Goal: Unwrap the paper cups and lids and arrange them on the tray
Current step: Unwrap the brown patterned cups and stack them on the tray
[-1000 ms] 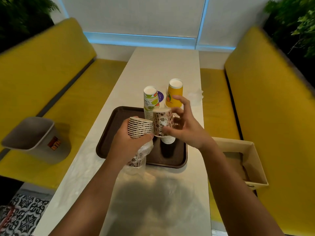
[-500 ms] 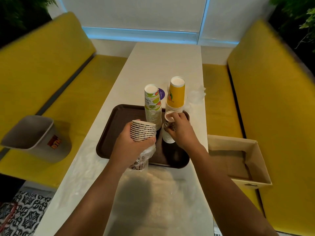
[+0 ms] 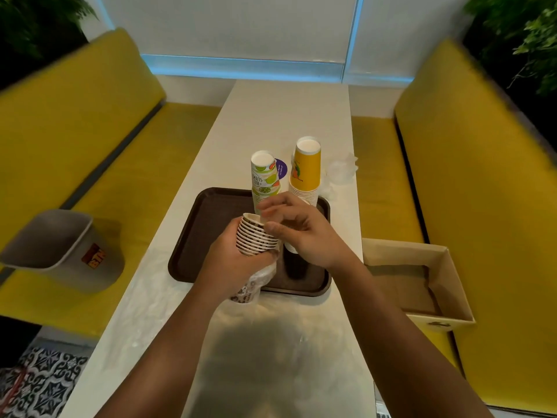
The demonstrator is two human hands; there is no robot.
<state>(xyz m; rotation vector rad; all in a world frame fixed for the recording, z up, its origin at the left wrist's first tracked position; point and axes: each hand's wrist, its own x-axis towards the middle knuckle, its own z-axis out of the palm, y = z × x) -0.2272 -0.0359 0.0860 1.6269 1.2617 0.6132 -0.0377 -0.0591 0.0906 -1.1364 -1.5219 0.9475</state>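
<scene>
My left hand (image 3: 229, 260) grips a stack of brown-patterned paper cups (image 3: 254, 239), tilted over the brown tray (image 3: 211, 224). Clear plastic wrap (image 3: 259, 279) still covers the stack's lower end below my palm. My right hand (image 3: 304, 233) is at the top of that stack, with thumb and forefinger pinching the topmost cup's rim. Behind my right hand one patterned cup (image 3: 291, 247) stands upside down on the tray, mostly hidden. An upside-down green-printed cup stack (image 3: 265, 182) and a yellow cup stack (image 3: 306, 170) stand at the tray's far edge.
Crumpled clear plastic (image 3: 342, 170) lies on the white table beyond the tray on the right. An open cardboard box (image 3: 452, 282) sits on the right yellow bench. A grey bin (image 3: 60, 245) sits on the left bench.
My right hand set one patterned cup upside down on the tray, let go of it and came back to the top of the stack held in my left hand.
</scene>
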